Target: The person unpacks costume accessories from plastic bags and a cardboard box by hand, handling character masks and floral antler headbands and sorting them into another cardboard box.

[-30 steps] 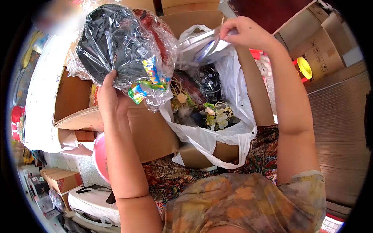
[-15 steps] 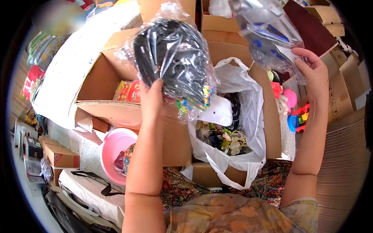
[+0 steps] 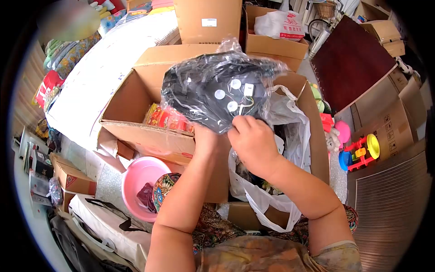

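Observation:
A black item in clear plastic wrapping [image 3: 199, 97] is held up over the boxes, showing several round white discs and a small white block with thin wires. My left hand [image 3: 206, 138] grips its lower edge from beneath, the fingers mostly hidden behind it. My right hand [image 3: 254, 143] is closed on the lower right edge of the wrapping, below the discs. Under my hands, a white plastic bag [image 3: 297, 127] sits in a cardboard box [image 3: 317, 140], with partly hidden contents. Red and yellow packets [image 3: 163, 118] lie in the box [image 3: 122, 102] to the left.
A pink basin [image 3: 133, 181] holding a dark red cloth stands at lower left, near a cream bag [image 3: 106, 222]. To the right are a colourful toy [image 3: 360, 152] and a dark red board [image 3: 351, 61]. Behind, another box [image 3: 274, 52] holds a white bag [image 3: 278, 25].
The black item has been turned, so the discs and wires now face me. My right hand has come in from the upper right onto it; the clear packet with blue parts is out of sight.

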A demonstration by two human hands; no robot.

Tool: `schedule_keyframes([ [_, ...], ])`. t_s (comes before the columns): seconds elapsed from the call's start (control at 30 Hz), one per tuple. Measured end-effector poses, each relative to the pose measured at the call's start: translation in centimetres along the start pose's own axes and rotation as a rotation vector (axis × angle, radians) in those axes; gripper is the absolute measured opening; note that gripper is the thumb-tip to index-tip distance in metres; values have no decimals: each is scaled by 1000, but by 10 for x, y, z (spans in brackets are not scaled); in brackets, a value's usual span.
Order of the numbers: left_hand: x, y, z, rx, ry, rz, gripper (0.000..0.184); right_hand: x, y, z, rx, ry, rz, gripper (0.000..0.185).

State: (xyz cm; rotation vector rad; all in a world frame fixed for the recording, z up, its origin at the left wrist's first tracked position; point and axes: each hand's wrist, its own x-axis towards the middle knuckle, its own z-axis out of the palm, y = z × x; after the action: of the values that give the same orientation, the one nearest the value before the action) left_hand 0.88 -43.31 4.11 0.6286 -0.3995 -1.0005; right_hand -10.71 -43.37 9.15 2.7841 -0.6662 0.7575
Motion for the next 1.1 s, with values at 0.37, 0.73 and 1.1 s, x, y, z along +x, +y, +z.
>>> schedule_keyframes([
  [0.37,-3,3,2,194,-30,56,23,-7,21,-12,351,83,-90,22],
  [0.73,-1,-21,-7,236,-191,119,19,-54,77,38,1375,411,1117,68],
  [1.1,12,-41,-27,351,-60,137,36,-55,89,16,1197,604,933,24],
])
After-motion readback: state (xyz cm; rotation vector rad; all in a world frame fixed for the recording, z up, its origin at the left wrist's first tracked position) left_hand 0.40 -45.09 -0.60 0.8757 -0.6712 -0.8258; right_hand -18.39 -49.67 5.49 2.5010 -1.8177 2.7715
